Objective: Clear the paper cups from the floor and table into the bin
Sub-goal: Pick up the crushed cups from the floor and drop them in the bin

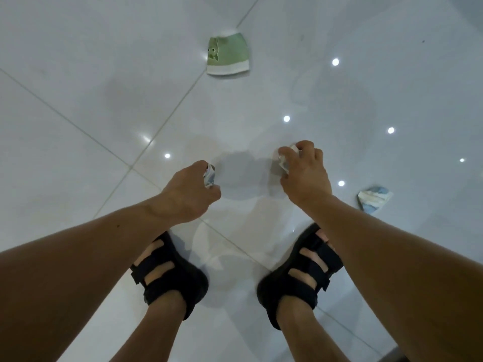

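Observation:
My left hand [189, 195] grips a crumpled paper cup [210, 176], of which only a white and blue edge shows past the fingers. My right hand [303, 173] holds another crushed white cup [281, 160] in curled fingers. A flattened green cup with a white rim [228, 54] lies on the floor ahead of both hands. A crushed blue and white cup [374, 200] lies on the floor to the right of my right hand. No bin or table is in view.
The floor is glossy white tile [78, 74] with grey joints and bright light reflections. My two feet in black strap sandals [170, 273] stand below the hands, under my forearms.

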Available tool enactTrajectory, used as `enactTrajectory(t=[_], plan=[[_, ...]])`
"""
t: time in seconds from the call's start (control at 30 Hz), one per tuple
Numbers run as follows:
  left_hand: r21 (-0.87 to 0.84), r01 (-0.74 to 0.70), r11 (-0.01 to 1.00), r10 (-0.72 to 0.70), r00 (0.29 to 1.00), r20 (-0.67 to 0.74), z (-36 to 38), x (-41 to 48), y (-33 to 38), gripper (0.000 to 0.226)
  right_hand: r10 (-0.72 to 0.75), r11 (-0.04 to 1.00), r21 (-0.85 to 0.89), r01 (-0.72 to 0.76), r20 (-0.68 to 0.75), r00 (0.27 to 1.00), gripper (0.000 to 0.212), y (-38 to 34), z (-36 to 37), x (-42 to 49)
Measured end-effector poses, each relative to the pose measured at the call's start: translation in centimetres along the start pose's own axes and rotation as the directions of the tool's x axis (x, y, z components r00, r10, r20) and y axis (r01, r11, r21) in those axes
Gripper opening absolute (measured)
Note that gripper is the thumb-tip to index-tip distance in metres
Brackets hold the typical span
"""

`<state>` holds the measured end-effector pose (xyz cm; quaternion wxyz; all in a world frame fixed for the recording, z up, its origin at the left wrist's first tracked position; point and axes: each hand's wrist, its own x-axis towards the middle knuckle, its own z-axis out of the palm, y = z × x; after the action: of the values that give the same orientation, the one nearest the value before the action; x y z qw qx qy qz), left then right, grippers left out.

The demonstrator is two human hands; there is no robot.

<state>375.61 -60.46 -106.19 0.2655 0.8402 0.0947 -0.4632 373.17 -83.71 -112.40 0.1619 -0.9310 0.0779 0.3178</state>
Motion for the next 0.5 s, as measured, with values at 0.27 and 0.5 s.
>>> enactTrajectory(t=[0.27,0.5], plan=[[0.041,-0.094,0.995,0.096,0.995,-0.029,-4.9,-3.0,2.7,0.02,-0.151,0.987,0.06,0.148,0.038,0.988,0.053,-5.2,-5.1,-4.7],[0.069,-0.198,0.978,0.207,0.968,-0.143,-17.3,-12.8,10.2,0.015,-0.305,0.952,0.046,0.303,0.022,0.952,0.053,-14.5,-19.5,-10.6]])
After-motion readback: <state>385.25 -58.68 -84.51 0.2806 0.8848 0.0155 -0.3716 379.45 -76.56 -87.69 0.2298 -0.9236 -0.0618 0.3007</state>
